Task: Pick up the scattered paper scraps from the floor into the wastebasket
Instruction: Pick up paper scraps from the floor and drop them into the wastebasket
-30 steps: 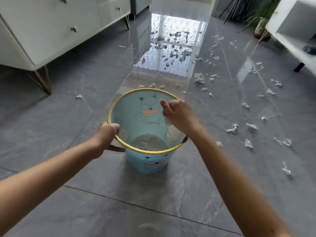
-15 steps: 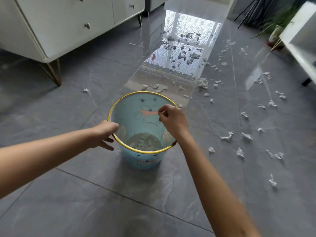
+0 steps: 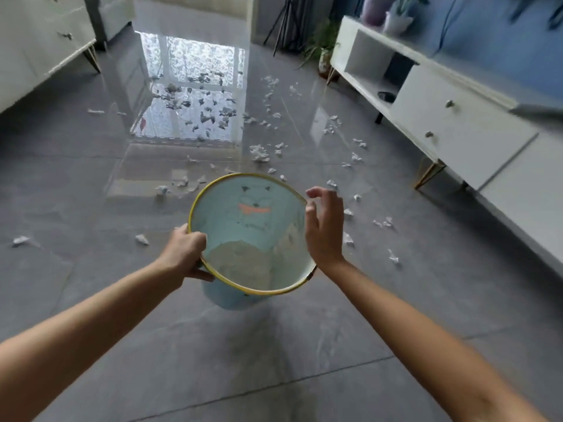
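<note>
A light blue wastebasket point(image 3: 234, 208) with a yellow rim and a cartoon face stands on the grey floor in front of me, with paper scraps point(image 3: 243, 263) lying in its bottom. My left hand point(image 3: 185, 254) grips the near left rim. My right hand point(image 3: 324, 223) hovers over the right rim with its fingers spread and nothing in it. Several white paper scraps point(image 3: 259, 152) lie scattered on the floor beyond the basket and to its right, such as one scrap point(image 3: 394, 256) near my right wrist and another point(image 3: 141, 239) left of the basket.
A white low cabinet point(image 3: 441, 117) on gold legs runs along the right wall. A white dresser point(image 3: 45, 41) stands at the far left. A potted plant point(image 3: 323, 53) and a tripod's legs point(image 3: 280, 28) are at the back. A bright window reflection point(image 3: 189, 86) covers the far floor.
My right hand has opened and shifted from inside the basket's mouth to its right rim. The view has swung to the right, bringing the low cabinet into sight.
</note>
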{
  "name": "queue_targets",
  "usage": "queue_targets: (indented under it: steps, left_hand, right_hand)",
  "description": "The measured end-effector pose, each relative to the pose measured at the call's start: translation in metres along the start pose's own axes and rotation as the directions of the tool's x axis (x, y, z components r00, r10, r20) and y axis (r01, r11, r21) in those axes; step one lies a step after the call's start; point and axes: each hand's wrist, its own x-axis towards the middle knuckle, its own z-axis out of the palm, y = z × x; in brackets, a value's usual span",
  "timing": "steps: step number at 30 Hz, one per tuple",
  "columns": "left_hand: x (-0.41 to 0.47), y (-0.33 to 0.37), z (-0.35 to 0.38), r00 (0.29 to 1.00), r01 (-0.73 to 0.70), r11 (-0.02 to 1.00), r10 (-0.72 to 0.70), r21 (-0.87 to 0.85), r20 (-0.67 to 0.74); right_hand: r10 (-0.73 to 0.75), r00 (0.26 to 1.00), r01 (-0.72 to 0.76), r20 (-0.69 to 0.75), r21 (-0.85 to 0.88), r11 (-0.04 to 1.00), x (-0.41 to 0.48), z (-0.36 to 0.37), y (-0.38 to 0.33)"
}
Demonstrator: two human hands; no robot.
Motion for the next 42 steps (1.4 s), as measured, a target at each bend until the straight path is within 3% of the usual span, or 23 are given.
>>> queue_targets:
  steps: [2,4,7,9,14,17,19,21,28,30,34,37,39,42]
  left_hand:
    - [0.009,-0.002,0.007,1.000,0.026,1.000,-0.026,-0.016,0.013]
    - [0.014,-0.002,0.015,0.997,0.072,0.995,-0.072,-0.067,0.007]
    - [0.017,0.005,0.038,0.994,0.113,0.984,-0.112,-0.139,0.014]
    - [0.018,0.013,0.062,0.991,0.133,0.972,-0.133,-0.192,0.010]
    - [0.036,0.035,0.138,0.992,0.110,0.966,-0.122,-0.235,-0.040]
    - [0.055,0.046,0.180,0.988,0.065,0.964,-0.099,-0.257,-0.121]
    - [0.073,0.055,0.205,0.983,0.034,0.959,-0.084,-0.282,-0.165]
    - [0.098,0.068,0.227,0.975,-0.017,0.957,-0.048,-0.289,-0.218]
    - [0.147,0.085,0.275,0.942,-0.101,0.966,0.015,-0.240,-0.336]
    - [0.156,0.088,0.280,0.939,-0.132,0.964,0.048,-0.229,-0.341]
    - [0.162,0.090,0.283,0.926,-0.139,0.972,0.060,-0.190,-0.373]
    - [0.163,0.088,0.279,0.926,-0.139,0.972,0.059,-0.192,-0.374]
    - [0.165,0.086,0.272,0.929,-0.133,0.970,0.051,-0.202,-0.367]
    - [0.163,0.084,0.263,0.935,-0.130,0.969,0.051,-0.208,-0.350]
  right_hand:
    - [0.110,0.988,-0.115,-0.112,-0.040,0.993,-0.006,-0.013,0.024]
    - [0.297,0.945,-0.313,-0.137,-0.108,0.944,-0.019,-0.030,0.059]
    - [0.587,0.799,-0.601,-0.131,-0.222,0.768,-0.037,-0.059,0.123]
    - [0.703,0.701,-0.702,-0.116,-0.283,0.654,-0.043,-0.078,0.169]
    - [0.853,0.520,-0.780,-0.044,-0.432,0.453,-0.052,-0.089,0.282]
    - [0.881,0.473,-0.696,0.029,-0.601,0.393,-0.062,-0.085,0.347]
    - [0.852,0.519,-0.631,0.068,-0.643,0.435,-0.055,-0.078,0.387]
    - [0.798,0.603,-0.657,-0.008,-0.572,0.491,-0.030,-0.059,0.418]
    - [0.767,0.630,-0.717,-0.122,-0.472,0.513,0.022,-0.031,0.474]
    - [0.722,0.688,-0.679,-0.074,-0.417,0.605,0.046,-0.024,0.492]
    - [0.702,0.712,-0.633,0.004,-0.428,0.644,0.072,-0.013,0.503]
    - [0.593,0.782,-0.445,0.194,-0.492,0.748,0.065,0.003,0.494]
    - [0.553,0.784,-0.384,0.281,-0.481,0.788,0.067,0.015,0.483]
    - [0.525,0.731,-0.337,0.436,-0.438,0.833,0.065,0.026,0.460]
